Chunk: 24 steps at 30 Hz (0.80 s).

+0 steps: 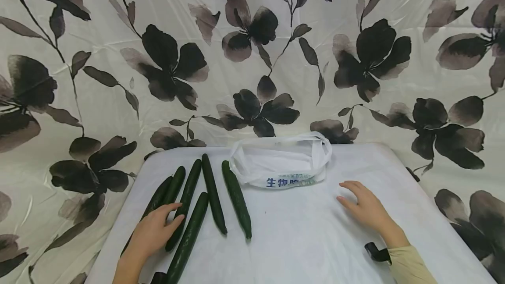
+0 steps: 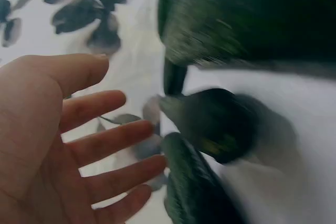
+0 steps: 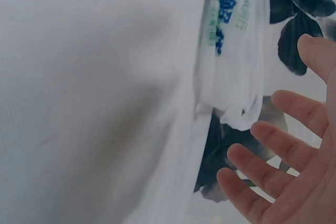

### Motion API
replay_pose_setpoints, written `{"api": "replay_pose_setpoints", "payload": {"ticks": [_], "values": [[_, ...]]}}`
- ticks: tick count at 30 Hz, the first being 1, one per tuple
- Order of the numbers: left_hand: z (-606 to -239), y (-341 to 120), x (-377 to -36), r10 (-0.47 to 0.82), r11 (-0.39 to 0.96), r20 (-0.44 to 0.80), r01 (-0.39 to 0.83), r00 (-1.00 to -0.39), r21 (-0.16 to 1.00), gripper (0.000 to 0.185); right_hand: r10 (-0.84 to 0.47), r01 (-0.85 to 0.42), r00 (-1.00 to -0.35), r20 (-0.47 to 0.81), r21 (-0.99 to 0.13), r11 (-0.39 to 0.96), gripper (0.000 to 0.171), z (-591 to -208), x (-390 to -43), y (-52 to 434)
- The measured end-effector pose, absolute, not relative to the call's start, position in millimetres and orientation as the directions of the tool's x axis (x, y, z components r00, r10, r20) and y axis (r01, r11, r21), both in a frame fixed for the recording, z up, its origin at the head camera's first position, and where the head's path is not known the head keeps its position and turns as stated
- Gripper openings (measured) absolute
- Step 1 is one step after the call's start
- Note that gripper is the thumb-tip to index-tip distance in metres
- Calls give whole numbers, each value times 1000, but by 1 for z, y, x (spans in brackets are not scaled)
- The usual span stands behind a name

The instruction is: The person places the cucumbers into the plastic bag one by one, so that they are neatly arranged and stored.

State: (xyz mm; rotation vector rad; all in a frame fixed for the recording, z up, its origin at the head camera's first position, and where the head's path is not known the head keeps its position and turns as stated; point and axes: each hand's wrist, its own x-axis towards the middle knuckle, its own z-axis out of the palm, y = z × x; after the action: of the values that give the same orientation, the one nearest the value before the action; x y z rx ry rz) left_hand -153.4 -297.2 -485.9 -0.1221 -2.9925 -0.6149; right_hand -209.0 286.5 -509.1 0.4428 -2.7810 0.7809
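Left hand [image 1: 151,231] hovers over the cucumbers [image 1: 213,194] on the table's [image 1: 300,236] left side, fingers loose, holding nothing. Right hand [image 1: 364,207] is spread flat w/ nothing in it, near the plastic bag [image 1: 282,165].

Cucumbers [image 1: 213,193] lie left of the bag [image 1: 281,161] on the table [image 1: 307,236].

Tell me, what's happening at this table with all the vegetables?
A person sits at a white-covered table with six long dark green cucumbers laid out on the left. Their left hand rests open over the cucumbers, fingers touching or nearly touching one. Their right hand lies open on the cloth, holding nothing, a little in front of a crumpled white plastic bag with blue lettering. The bag sits at the far edge, beside the cucumbers. Nothing is gripped or lifted.
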Motion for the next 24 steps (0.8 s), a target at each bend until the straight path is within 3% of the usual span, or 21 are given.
{"api": "replay_pose_setpoints", "payload": {"ticks": [5,12,24], "values": [[-471,-291,-151,62,899,53,79,-997,432,48,-258,-379,-919,298,-489,785,46,-503,-212,277],[-461,-276,-160,98,871,131,148,-987,468,46,-282,-405,-909,308,-485,776,42,-497,-218,267],[-479,-227,-186,164,894,180,223,-970,389,37,-340,-474,-877,339,-497,727,38,-481,-227,241]]}}
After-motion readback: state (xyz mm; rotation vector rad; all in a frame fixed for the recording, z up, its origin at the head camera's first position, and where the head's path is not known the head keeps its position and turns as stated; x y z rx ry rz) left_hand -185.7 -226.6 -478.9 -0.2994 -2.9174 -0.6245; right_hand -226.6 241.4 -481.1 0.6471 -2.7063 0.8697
